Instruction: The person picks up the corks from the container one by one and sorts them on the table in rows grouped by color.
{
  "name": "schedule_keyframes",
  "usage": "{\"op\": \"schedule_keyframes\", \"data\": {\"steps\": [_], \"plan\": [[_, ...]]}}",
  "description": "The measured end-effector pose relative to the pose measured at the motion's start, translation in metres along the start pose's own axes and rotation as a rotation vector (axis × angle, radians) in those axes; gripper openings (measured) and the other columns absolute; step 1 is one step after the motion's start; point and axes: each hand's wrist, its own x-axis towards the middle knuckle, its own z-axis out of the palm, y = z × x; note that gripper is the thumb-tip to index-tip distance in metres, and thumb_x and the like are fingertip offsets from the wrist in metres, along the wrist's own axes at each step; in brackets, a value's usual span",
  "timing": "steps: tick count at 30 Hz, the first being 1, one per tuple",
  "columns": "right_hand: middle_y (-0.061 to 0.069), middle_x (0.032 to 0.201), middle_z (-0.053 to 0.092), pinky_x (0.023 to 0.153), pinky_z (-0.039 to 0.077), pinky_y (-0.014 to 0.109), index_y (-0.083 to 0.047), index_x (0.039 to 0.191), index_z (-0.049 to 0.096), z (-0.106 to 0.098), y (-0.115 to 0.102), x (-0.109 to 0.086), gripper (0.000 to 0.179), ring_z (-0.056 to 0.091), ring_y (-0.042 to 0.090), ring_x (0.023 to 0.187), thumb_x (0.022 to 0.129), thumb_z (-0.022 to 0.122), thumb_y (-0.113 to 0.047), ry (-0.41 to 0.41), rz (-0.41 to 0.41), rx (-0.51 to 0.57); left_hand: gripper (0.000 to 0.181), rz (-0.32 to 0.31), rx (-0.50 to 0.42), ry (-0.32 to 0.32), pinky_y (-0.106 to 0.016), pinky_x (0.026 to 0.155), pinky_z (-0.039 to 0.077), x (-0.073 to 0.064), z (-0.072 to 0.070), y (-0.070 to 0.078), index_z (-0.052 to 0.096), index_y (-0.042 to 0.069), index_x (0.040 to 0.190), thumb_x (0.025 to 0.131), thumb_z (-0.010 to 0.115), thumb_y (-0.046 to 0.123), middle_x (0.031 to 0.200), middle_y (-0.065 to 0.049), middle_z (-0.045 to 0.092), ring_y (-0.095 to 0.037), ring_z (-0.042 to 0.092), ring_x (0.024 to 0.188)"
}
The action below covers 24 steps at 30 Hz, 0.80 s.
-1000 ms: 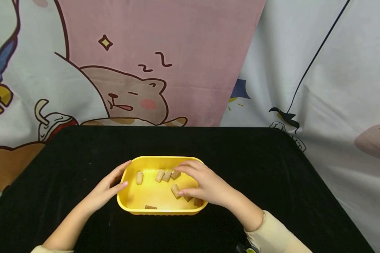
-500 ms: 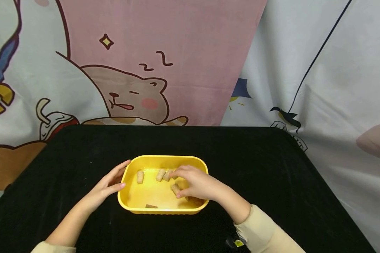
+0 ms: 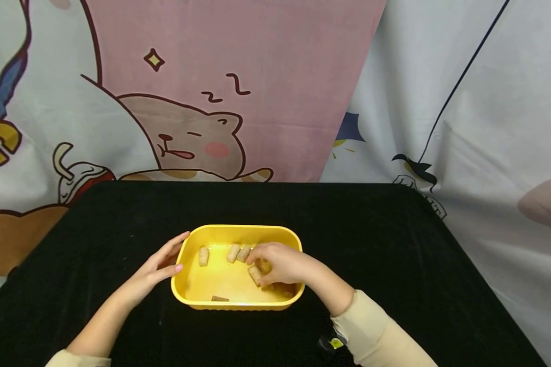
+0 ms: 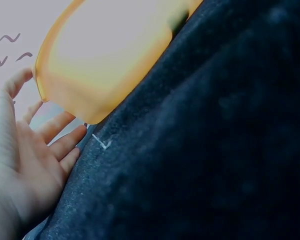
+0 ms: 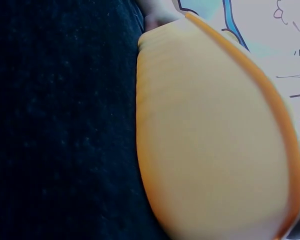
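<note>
A yellow plastic basin rests on the black cloth, with several short cylinders like bottle corks inside. My left hand is at its left end, thumb and fingers spread along the rim; in the left wrist view the fingertips meet the basin's outer side. Inside the right half, my right hand reaches down with curved fingers. Its index fingertip and thumb tip are at the two ends of a tan cork; I cannot tell whether they pinch it. The palm hides other corks. A pair of corks lies just left of its fingers.
One cork stands apart near the basin's left wall, and a darker one lies by the front wall. Black cloth covers the table. A printed curtain hangs behind it.
My right hand has lowered and moved left in the basin, its fingers curling closer to the thumb and covering the cork furthest right in the back row. The left hand stays at the rim.
</note>
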Motion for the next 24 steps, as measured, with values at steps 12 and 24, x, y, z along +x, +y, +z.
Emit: {"op": "schedule_keyframes", "data": {"steps": [12,24], "plan": [[-0.011,0.096,0.055,0.079,0.043,0.022,-0.016,0.106,0.068,0.0028,0.0018,0.0012,0.030,0.052,0.008,0.086,0.078,0.078,-0.015,-0.017,0.001,0.019,0.059,0.029,0.002,-0.011,-0.034,0.087,0.049,0.0000,-0.0009,-0.0014,0.019,0.009,0.152,0.098,0.042,0.007,0.145,-0.031,0.032,-0.020,0.054,0.116],[-0.009,0.110,0.061,0.087,0.045,0.027,-0.014,0.112,0.067,-0.0052,-0.0038,-0.0064,0.032,0.056,0.011,0.100,0.081,0.076,-0.016,0.010,-0.001,0.084,0.059,0.045,0.007,-0.015,-0.035,0.087,0.049,-0.0001,-0.0006,0.0000,0.018,0.008,0.152,0.098,0.042,0.006,0.144,-0.033,0.031,-0.025,0.053,0.117]]}}
